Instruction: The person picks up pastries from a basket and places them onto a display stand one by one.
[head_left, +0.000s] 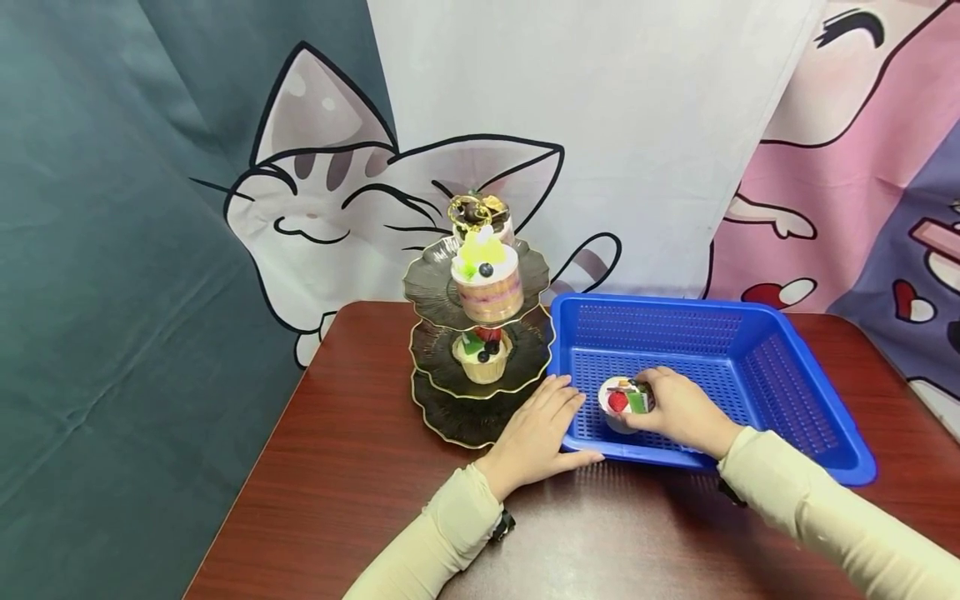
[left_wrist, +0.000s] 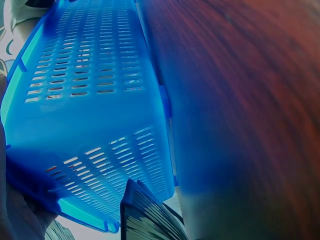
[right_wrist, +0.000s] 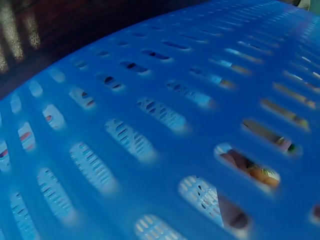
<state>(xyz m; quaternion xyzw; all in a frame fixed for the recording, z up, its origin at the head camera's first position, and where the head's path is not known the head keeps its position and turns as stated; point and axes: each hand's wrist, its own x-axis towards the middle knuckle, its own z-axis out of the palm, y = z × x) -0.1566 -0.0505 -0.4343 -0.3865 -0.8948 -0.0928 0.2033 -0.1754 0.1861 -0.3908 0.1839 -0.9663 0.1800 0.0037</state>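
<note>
In the head view my right hand reaches into a blue plastic basket and grips a small cupcake topped with a strawberry and a green piece. Fingers and thumb wrap its right side, hiding part of it. My left hand rests on the basket's near left corner, fingers extended and thumb stretched along the front rim. Slotted basket wall fills much of the left wrist view. Through the slots of the basket wall, the right wrist view gives only fragments of what lies inside.
Left of the basket stands a tiered stand of dark, gold-edged scalloped plates. It bears a layered cake, a chocolate-topped cake behind it, and a fruit tart lower down. Everything sits on a reddish wooden table before a cartoon cat backdrop.
</note>
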